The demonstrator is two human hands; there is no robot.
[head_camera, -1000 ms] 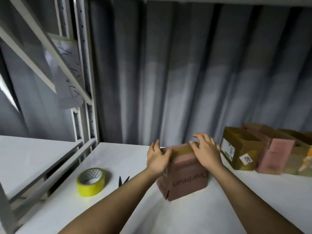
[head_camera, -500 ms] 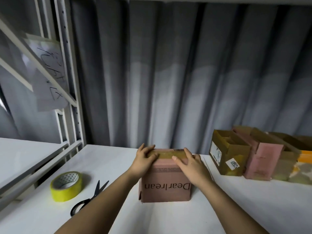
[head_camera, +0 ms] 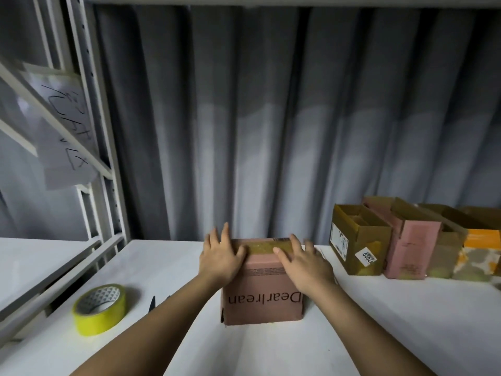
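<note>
A pink cardboard box (head_camera: 261,299) printed "Dearlrean" upside down stands on the white shelf (head_camera: 379,321), its top sealed with a strip of yellowish tape. My left hand (head_camera: 221,257) lies flat on the box's top left edge, fingers straight and pointing away. My right hand (head_camera: 305,263) presses flat on the top right, fingers stretched over the tape. Neither hand curls round the box.
A yellow tape roll (head_camera: 100,308) lies at the left, with black scissors (head_camera: 153,303) half hidden behind my left forearm. Several open boxes (head_camera: 360,240) line the back right. A metal rack post (head_camera: 108,158) and grey curtain (head_camera: 271,118) stand behind.
The box has turned from corner-on to square with its printed face toward me. Both hands stayed on its top and now lie flatter along the tape.
</note>
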